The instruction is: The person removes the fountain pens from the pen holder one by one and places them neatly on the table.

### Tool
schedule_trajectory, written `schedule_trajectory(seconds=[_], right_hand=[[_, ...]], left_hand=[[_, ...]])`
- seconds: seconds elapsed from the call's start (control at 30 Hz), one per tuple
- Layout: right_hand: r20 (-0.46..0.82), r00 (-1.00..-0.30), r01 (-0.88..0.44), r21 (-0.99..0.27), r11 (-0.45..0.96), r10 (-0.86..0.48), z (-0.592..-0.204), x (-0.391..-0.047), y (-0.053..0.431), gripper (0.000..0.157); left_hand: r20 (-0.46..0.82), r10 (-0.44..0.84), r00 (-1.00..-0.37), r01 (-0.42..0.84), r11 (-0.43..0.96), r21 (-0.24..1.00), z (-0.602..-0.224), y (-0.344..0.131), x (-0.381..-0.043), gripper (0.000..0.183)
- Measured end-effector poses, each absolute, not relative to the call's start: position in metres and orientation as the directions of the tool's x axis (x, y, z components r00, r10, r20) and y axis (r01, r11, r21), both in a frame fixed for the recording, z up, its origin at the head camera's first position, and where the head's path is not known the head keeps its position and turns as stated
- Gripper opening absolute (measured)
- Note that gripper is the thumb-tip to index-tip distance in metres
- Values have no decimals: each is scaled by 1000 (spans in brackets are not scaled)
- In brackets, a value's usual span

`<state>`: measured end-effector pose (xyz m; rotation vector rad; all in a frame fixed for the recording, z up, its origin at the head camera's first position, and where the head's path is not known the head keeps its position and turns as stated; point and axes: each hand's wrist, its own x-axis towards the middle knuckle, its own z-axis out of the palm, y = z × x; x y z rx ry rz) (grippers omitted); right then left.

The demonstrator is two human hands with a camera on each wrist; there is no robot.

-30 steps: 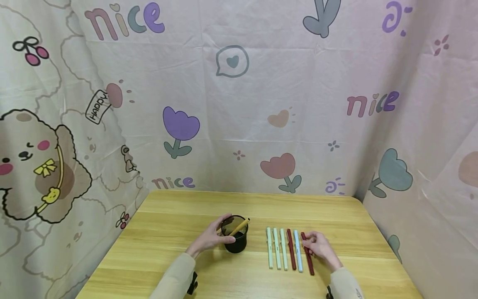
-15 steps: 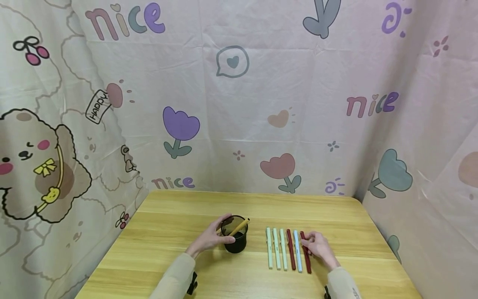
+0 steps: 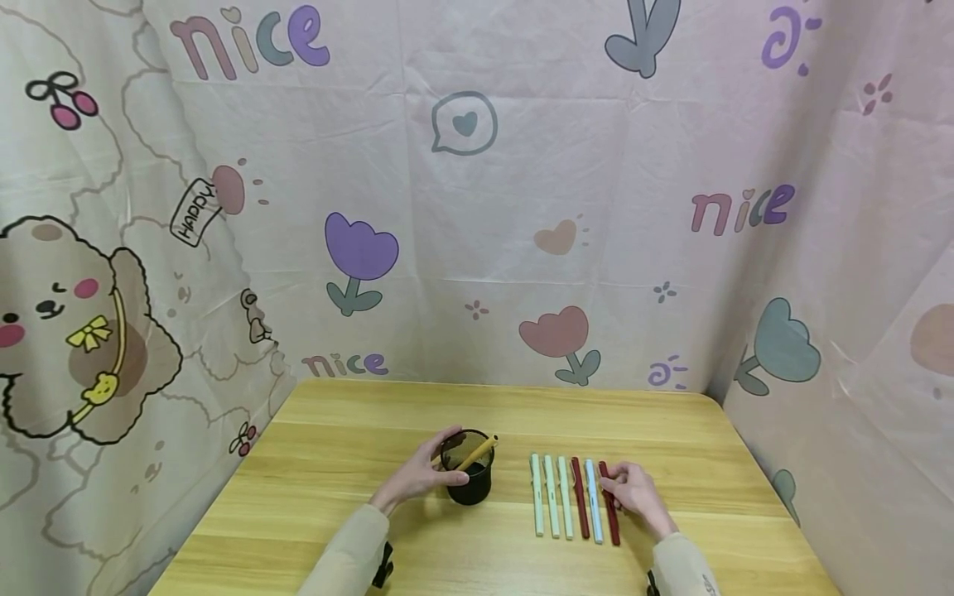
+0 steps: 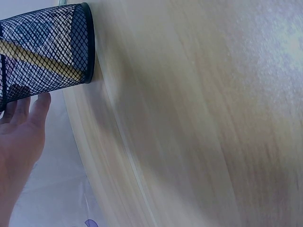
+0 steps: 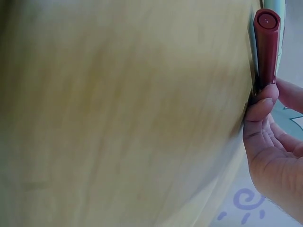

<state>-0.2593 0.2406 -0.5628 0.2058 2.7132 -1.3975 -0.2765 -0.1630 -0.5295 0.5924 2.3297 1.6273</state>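
Note:
A black mesh pen holder [image 3: 469,490] stands upright on the table, gripped round its side by my left hand [image 3: 414,483], thumb in front. Inside it leans a yellow pen [image 3: 479,452], also visible through the mesh in the left wrist view. To the right lies a row of pens: several pale green ones [image 3: 553,505], a dark red pen [image 3: 581,503], a light blue pen [image 3: 594,507] and, at the right end, a second dark red pen [image 3: 613,523]. My right hand [image 3: 637,492] pinches that last pen near its upper part; the right wrist view shows its round end [image 5: 267,21].
The wooden table [image 3: 358,422] reaches back to a printed cloth [image 3: 477,215], which also hangs at both sides. Between the pen holder and the row of pens is a narrow strip of table.
The right-end dark red pen has shifted slightly left and away from me, closer to the blue pen, with my right hand on it. My left hand and the pen holder stay put.

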Motion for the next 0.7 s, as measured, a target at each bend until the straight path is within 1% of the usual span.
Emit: schedule_trajectory(seconds=[0.27, 0.4, 0.5, 0.57, 0.63, 0.7], right_hand=[[-130, -989, 150, -799, 583, 76, -564, -260, 242, 27], [-115, -990, 142, -818, 557, 84, -563, -259, 243, 28], [-69, -992, 116, -835, 537, 107, -559, -256, 242, 29], [-15, -992, 78, -844, 531, 122, -554, -256, 238, 29], [48, -992, 20, -854, 520, 117, -548, -257, 228, 29], [114, -990, -59, -871, 488, 84, -540, -259, 211, 29]], left_hand=[[36, 459, -888, 191, 296, 936, -530, -162, -277, 92], [39, 463, -886, 197, 296, 935, -529, -162, -277, 93], [43, 466, -884, 204, 300, 932, -529, -161, -277, 93], [48, 471, -881, 211, 300, 930, -529, -162, -277, 92], [54, 475, -878, 218, 299, 929, -529, -163, -277, 91], [54, 476, -878, 218, 297, 930, -529, -164, -277, 90]])
